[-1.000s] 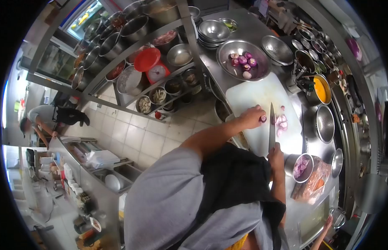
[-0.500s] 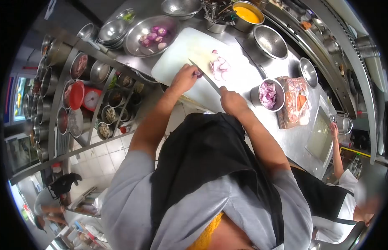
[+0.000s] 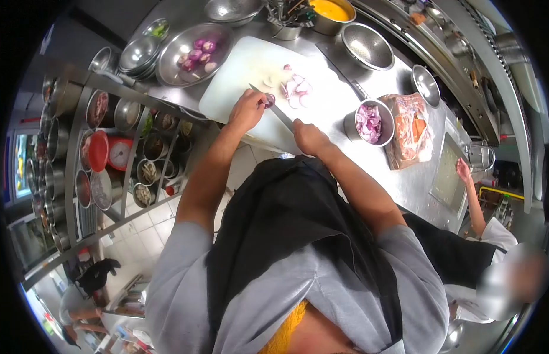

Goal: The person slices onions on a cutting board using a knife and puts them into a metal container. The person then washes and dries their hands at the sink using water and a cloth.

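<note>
Left grip (image 3: 248, 111) curled; right grip (image 3: 310, 137) clenched

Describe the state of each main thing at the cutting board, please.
Left hand: closed around an onion
Right hand: closed on the knife
Knife: held, blade beside the onion
Onion pieces: cut, loose on the cutting board
Large bowl: uncovered, holding whole-looking onions
Metal pot: uncovered, holding chopped onion
Plastic bag: filled; can't tell if sealed

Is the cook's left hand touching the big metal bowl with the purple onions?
Apart. The head view shows it: a bare stretch of white cutting board lies between the left hand and the metal bowl.
</note>
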`<state>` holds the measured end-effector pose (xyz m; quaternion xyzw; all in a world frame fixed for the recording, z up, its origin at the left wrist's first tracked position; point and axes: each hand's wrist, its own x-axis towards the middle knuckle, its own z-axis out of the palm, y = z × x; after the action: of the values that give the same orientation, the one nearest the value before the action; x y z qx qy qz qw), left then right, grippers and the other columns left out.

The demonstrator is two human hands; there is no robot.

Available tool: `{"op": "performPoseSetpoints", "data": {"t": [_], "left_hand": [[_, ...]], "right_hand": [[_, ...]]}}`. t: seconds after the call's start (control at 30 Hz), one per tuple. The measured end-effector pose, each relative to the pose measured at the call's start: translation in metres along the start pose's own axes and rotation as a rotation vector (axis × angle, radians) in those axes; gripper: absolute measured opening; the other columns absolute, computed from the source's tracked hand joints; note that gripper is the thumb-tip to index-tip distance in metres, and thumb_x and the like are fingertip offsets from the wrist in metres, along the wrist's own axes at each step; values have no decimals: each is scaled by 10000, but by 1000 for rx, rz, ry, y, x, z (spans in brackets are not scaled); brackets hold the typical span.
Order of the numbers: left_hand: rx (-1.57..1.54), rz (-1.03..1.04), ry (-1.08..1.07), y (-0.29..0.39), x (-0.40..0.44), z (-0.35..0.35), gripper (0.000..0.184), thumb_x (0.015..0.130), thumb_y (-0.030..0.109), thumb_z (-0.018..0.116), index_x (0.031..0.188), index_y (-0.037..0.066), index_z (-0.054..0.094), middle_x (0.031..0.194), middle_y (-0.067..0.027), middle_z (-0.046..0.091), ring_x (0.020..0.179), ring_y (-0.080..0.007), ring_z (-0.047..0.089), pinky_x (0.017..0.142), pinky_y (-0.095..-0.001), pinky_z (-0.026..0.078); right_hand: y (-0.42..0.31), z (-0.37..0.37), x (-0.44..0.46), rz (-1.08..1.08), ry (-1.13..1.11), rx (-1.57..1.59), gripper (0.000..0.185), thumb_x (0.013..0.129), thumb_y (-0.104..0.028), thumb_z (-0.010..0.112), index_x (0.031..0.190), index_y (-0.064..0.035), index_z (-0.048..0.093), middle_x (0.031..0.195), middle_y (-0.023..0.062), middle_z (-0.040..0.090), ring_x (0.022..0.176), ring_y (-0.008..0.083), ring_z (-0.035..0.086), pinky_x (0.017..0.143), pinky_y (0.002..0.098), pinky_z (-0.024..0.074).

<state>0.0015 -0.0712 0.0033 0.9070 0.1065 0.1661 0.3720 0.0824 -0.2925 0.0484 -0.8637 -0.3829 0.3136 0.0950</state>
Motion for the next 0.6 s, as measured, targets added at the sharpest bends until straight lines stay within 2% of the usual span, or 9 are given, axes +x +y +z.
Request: {"op": "performPoseSetpoints", "data": {"t": [0.1,0.17,0.27,0.4,0.5,0.53,0.6], "left_hand": [[58,-9,22,11,9,8,119,842,60,656,956,78,629,969,-129,583,918,-327,596,809,-422,498],[169,-36,7,15,16,14,103,858,67,635,960,80,637,1012,-138,575,924,-335,598,812,-430,501],[119,-29,18,8,20,22,54,874,101,614,927,99,625,997,-149,565,904,-366,594,797,-467,500],[94,-23,-38,4,22,17,41,868,87,605,906,94,622,986,-154,567,899,-371,592,788,-470,500],[66,-15,-37,1,18,17,47,860,69,600,897,90,620,973,-158,569,891,-371,592,783,-471,498],[77,5,-34,2,17,17,50,857,63,601,898,87,619,963,-161,568,881,-371,591,778,-470,498],[62,30,-20,2,20,17,64,848,42,606,899,79,614,946,-168,565,862,-376,586,765,-467,496]], "right_hand": [[9,-5,-6,89,43,40,273,952,-122,375,1137,12,525,1039,328,659,999,469,650,909,541,493],[12,-7,-10,76,57,22,274,950,-119,378,1140,13,526,1031,326,662,995,468,651,905,538,496],[4,-19,-17,68,70,1,274,945,-109,385,1144,14,528,1021,318,667,992,463,654,895,535,501],[-19,-36,-37,83,41,-13,272,935,-93,398,1147,16,529,1017,301,676,994,444,663,883,530,512],[-13,-6,-23,89,49,36,265,935,-85,406,1145,20,526,1026,288,679,998,433,667,881,524,520],[5,21,-11,-26,118,-19,268,937,-78,414,1160,20,524,1037,280,680,1000,427,669,885,517,523],[-4,5,-5,27,92,9,273,937,-75,417,1170,19,524,1041,279,680,1004,424,669,886,516,523]]}}
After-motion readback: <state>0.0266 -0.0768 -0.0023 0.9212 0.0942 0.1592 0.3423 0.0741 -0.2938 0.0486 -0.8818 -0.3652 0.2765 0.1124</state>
